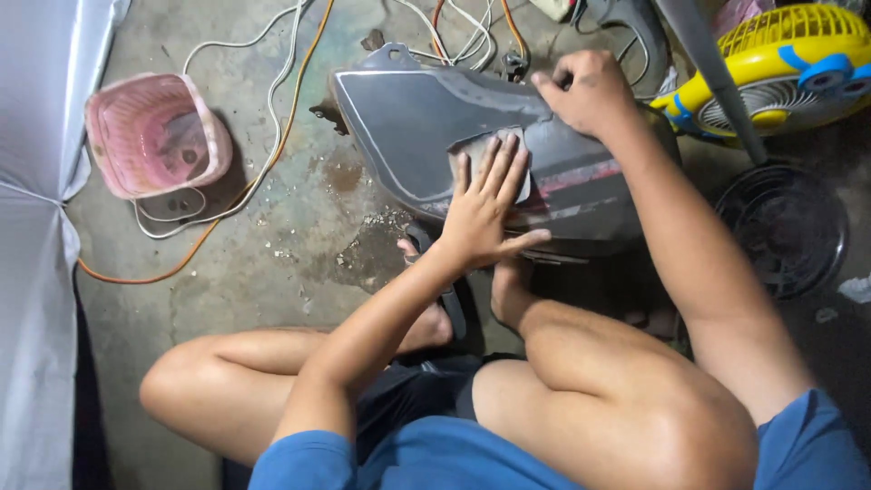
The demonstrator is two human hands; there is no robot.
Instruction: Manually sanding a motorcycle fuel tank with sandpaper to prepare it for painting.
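Sanding best done flat: left hand [485, 213], fingers spread, pressing grey abrasive sheet [490, 163] onto dark curved plastic panel [426, 127]; right hand [590, 91] clamped on panel's top edge.

Matt dark plastic panel [426, 136] with dull scuffed patches; grey abrasive paper sheet [472, 154] looks rough; stained, gritty concrete floor [290, 236]; glossy yellow plastic fan [780, 54]; pink plastic basket [154, 136].

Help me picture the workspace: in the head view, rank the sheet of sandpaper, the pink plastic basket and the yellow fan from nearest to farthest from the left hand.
1. Grey sheet of sandpaper: directly under the left hand, on the dark curved panel.
2. Pink plastic basket: far to the left, on the concrete floor.
3. Yellow fan: upper right, slightly farther away.
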